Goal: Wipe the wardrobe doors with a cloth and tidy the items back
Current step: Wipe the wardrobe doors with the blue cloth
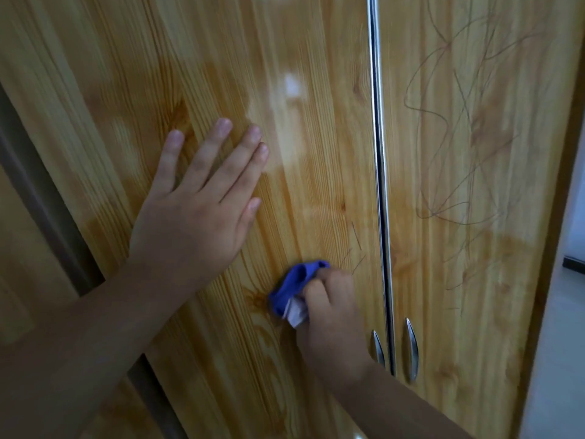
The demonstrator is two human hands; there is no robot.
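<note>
At the far left a dark strip [41, 191] slants between wood panels; what it is cannot be told. Both forearms run out of view at the bottom, and everything is slightly blurred.

Two wardrobe doors show, both glossy yellow-brown wood-grain with knots. On the left door [221, 74] the left hand [193, 213] lies flat, fingers straight and a little spread, holding nothing. Lower and further right, the right hand [332, 315] curls its fingers round one crumpled cloth [292, 288] — blue, with a pale patch at its lower side — pressed against the same door. Part of the cloth is hidden in the fist.

A shiny metal strip [378, 122] edges the seam. There are two slim, curved metal handles: one [378, 346] just beside the right wrist, the other [412, 348] on the right door [443, 296] — which bears tangled thin scribbles [459, 137].
</note>
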